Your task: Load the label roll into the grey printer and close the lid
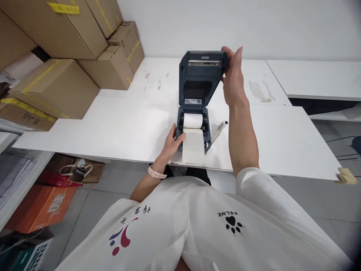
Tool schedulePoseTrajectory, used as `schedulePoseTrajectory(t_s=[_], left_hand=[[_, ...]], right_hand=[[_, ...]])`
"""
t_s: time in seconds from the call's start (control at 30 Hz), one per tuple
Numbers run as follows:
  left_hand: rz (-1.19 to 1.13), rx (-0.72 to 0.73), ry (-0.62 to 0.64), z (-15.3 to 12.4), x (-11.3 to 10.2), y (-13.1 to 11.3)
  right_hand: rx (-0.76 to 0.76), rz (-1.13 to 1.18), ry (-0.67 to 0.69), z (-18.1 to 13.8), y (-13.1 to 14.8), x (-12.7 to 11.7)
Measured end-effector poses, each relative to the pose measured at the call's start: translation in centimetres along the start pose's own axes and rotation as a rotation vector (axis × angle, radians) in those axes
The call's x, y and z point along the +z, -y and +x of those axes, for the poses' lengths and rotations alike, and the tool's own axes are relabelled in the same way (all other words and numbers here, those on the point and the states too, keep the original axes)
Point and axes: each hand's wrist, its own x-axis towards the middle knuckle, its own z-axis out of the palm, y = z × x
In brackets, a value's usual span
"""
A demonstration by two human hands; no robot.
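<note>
A dark grey label printer (208, 132) stands on the white table (126, 128) with its lid (200, 77) raised upright. Inside lies a white paper roll (193, 120), and a strip of white paper (193, 146) runs out over the printer's front edge. My right hand (233, 77) grips the top right corner of the raised lid, fingers wrapped round its edge. My left hand (172, 142) holds the printer's left front side, thumb near the paper strip. A pale watch band sits on my left wrist.
Cardboard boxes (59, 88) with yellow tape are stacked at the table's left and back left. A small white rolled piece (220, 128) lies right of the printer. A second white table (316, 79) stands at the right. Bags and an orange box (42, 207) sit on the floor.
</note>
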Motion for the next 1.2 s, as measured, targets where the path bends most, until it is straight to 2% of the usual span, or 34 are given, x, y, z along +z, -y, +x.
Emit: schedulePoseTrajectory(t_s=[0.1, 0.2, 0.27, 0.37, 0.47, 0.6, 0.73, 0.87, 0.97, 1.07, 1.1, 1.2], left_hand=[[-0.055, -0.019, -0.057, -0.9, -1.4, -1.1], [-0.057, 0.055, -0.087, -1.3, -1.9, -2.5], [-0.038, 0.088, -0.079, -1.3, -1.4, -3.1], [-0.066, 0.077, -0.036, -1.1, 0.3, -3.4], [-0.105, 0.041, -0.008, -1.1, 1.4, -3.1], [-0.115, -0.034, -0.028, -1.5, 1.4, -2.3], [-0.107, 0.018, 0.015, -1.7, 1.0, -1.3], [-0.06, 0.078, -0.045, -0.9, 1.0, -0.4], [-0.041, 0.11, -0.044, -0.3, 0.9, -0.3], [-0.031, 0.107, -0.016, -1.1, 0.6, -0.5], [0.0, 0.107, -0.065, -1.8, 0.5, -0.5], [0.161, 0.109, -0.361, -4.9, 0.7, -0.1]], right_hand=[[-0.114, 0.058, -0.033, -6.4, 0.2, -0.5], [-0.183, -0.043, 0.002, -14.2, 0.2, -0.7], [-0.194, -0.168, 0.036, -18.2, 0.3, -0.1], [-0.171, -0.303, 0.05, -21.4, 0.3, 1.2], [-0.157, -0.381, 0.042, -22.3, -0.2, 2.2], [-0.191, -0.419, 0.031, -23.0, -1.3, 2.8], [-0.179, -0.454, 0.037, -23.8, -1.9, 3.1], [-0.184, -0.423, -0.004, -23.9, -2.1, 3.7], [-0.168, -0.421, -0.042, -23.8, -2.3, 4.0], [-0.177, -0.384, -0.06, -23.7, -2.4, 4.1], [-0.186, -0.369, -0.062, -23.7, -2.4, 4.1], [-0.194, -0.336, -0.062, -23.7, -2.4, 4.0]])
